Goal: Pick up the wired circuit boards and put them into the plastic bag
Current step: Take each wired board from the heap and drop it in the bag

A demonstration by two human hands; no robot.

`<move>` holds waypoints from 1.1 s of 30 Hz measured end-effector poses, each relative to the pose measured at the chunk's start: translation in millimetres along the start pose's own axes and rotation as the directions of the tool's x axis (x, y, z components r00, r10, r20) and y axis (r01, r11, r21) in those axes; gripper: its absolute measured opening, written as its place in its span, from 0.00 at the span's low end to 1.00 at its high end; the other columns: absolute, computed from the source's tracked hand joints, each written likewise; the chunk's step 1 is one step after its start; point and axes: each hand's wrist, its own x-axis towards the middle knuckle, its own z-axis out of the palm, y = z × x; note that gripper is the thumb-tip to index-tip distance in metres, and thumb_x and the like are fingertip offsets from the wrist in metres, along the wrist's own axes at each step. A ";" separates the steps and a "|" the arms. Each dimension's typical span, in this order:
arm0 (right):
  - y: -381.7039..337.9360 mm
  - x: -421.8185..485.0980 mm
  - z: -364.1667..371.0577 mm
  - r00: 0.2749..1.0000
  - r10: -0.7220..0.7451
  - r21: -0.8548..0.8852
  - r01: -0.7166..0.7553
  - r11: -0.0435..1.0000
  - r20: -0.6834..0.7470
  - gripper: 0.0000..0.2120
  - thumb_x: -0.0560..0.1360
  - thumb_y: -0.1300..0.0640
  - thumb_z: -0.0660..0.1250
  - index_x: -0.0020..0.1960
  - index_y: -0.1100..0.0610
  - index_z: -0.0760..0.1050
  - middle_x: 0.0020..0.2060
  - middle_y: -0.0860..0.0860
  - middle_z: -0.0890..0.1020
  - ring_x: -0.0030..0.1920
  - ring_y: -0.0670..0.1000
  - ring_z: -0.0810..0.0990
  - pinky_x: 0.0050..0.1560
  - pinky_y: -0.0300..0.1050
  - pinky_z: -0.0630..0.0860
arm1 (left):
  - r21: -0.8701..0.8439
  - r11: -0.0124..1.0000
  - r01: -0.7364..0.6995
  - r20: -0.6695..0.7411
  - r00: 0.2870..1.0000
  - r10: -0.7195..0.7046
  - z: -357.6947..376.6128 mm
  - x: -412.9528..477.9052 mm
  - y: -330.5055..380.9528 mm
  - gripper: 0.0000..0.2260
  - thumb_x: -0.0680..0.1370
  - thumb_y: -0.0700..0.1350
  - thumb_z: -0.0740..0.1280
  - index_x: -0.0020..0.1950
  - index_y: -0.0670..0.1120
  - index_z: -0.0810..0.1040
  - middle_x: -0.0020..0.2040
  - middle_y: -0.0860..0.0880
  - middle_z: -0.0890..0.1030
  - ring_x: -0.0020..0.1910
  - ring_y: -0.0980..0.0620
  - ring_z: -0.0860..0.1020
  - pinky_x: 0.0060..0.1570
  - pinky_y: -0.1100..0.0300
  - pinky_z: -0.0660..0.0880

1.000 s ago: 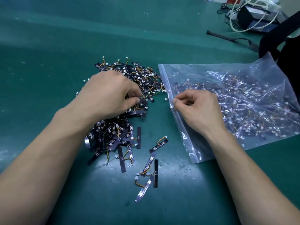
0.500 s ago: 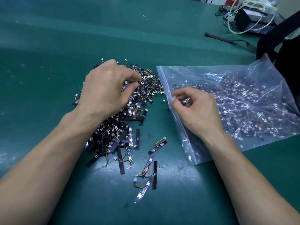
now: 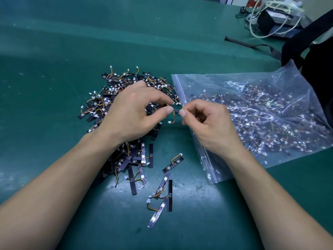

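Observation:
A pile of small black wired circuit boards [image 3: 115, 91] lies on the green table, with a few loose ones [image 3: 163, 192] nearer me. To its right lies a clear zip plastic bag [image 3: 261, 114] holding several boards, its open edge facing the pile. My left hand [image 3: 133, 112] pinches one wired circuit board [image 3: 174, 112] between thumb and fingers, lifted just left of the bag's opening. My right hand [image 3: 209, 123] pinches the other end of that board, above the bag's edge. A white connector on orange wire hangs below the board.
The green table mat [image 3: 72, 42] stretches left and back. At the far right stand a black device with white cables [image 3: 275, 18], a black strap [image 3: 252, 45] and a dark bag [image 3: 317, 56] behind the plastic bag.
My left hand lifted a board off the pile and carried it right toward the bag. My right hand let go of the bag's edge and took the board's other end.

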 end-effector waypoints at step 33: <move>-5.1 -1.1 -2.3 1.000 -0.011 0.040 0.011 0.999 -0.008 0.04 0.77 0.54 0.71 0.44 0.47 0.82 0.33 0.45 0.82 0.27 0.43 0.68 0.32 0.34 0.65 | -0.080 0.996 0.033 0.027 0.999 -0.031 -3.3 2.3 4.4 0.05 0.77 0.46 0.70 0.43 0.48 0.83 0.36 0.64 0.74 0.41 0.56 0.72 0.43 0.67 0.67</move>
